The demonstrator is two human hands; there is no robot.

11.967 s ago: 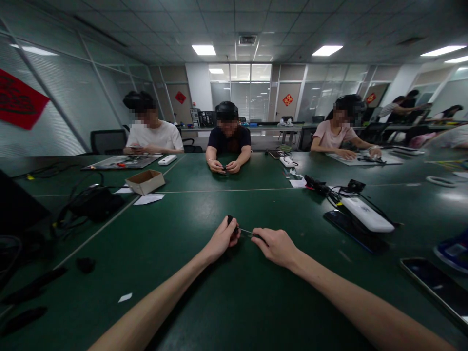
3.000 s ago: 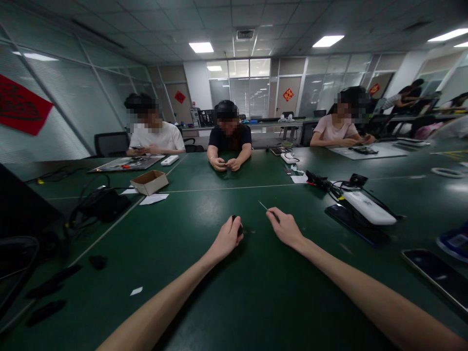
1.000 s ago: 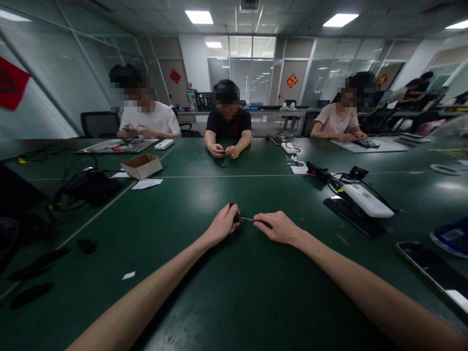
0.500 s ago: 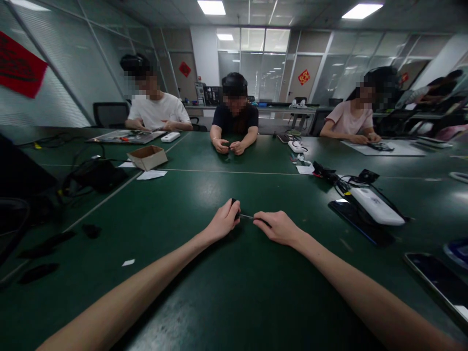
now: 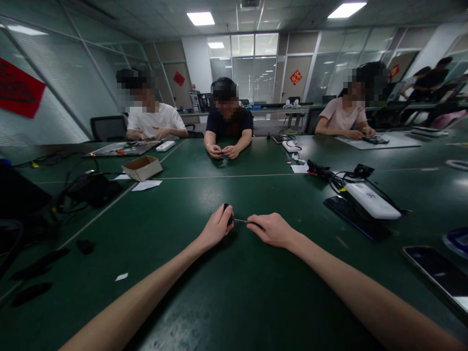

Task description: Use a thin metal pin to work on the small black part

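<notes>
My left hand (image 5: 215, 229) rests on the green table (image 5: 234, 302) with its fingers closed round a small black object (image 5: 227, 212), mostly hidden in the grip. My right hand (image 5: 272, 229) lies just to its right, pinched on a thin metal tool (image 5: 241, 221). The tool's tip reaches across the short gap and meets the black object. Both forearms stretch out over the table toward me.
A white device (image 5: 371, 205) on a dark phone (image 5: 347, 213) with cables lies at the right, another phone (image 5: 437, 277) nearer. A cardboard box (image 5: 142, 167), papers and a black cable bundle (image 5: 93, 189) sit at left. Three people work across the table.
Three seconds ago my right hand held the tool lifted away from the object; it has since brought the tip back to it. Over the last second only the view shifted slightly.
</notes>
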